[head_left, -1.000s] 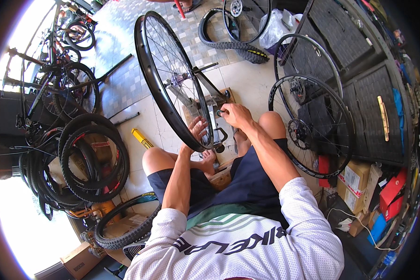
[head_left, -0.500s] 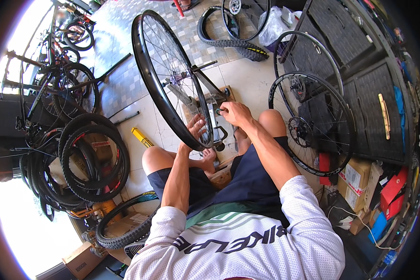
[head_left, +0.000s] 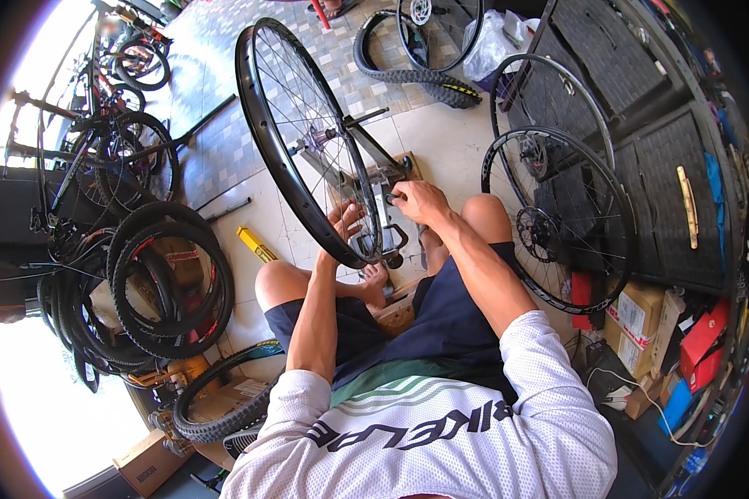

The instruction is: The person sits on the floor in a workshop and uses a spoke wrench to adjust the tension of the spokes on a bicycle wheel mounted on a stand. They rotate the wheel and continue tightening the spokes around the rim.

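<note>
By the wheel (head_left: 316, 136), left grip (head_left: 346, 219) half-curled, right grip (head_left: 421, 203) pinched round small dark piece (head_left: 390, 200).

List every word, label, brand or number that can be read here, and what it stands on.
Wording is not copied here, only located:
White shirt: large dark lettering, legible.
Black disc wheel at right: pale rim lettering, too small.
Brown box, lower left: dark print, too small.
Yellow item: dark marks, too small.
Wheel beside left hand: none legible.

Tiled floor (head_left: 451, 151), yellow box (head_left: 256, 244), black tire (head_left: 416, 78), wheel stand (head_left: 371, 149)
</note>
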{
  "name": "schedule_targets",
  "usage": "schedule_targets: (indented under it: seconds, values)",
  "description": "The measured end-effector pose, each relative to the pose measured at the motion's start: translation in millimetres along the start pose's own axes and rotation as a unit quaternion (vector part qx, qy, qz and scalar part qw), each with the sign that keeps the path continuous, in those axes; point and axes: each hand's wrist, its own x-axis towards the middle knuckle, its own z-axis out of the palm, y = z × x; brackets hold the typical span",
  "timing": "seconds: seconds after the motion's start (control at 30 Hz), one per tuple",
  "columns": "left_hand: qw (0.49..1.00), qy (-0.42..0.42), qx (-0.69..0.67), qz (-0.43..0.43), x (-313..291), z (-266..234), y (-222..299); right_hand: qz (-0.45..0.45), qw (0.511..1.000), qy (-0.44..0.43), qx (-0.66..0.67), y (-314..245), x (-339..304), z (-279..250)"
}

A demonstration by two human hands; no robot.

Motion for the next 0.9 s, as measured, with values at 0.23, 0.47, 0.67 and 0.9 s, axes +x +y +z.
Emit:
schedule_targets:
  seconds: [0.23,0.47,0.67,0.9]
  values:
    - [1.0,0.004,0.013,0.008,5,-1,-3,-0.012,1.0,0.003,0.007,3,0,-1]
    - [1.0,0.016,0.02,0.013,1,3,-3,-0.008,1.0,0.009,0.011,3,0,1]
    - [0.998,0.015,-0.059,-0.03,1,-9,-9,-0.005,1.0,0.008,-0.002,3,0,0]
    - [0.999,0.046,0.021,0.005,9,-9,-32,-0.004,1.0,0.006,0.004,2,0,1]
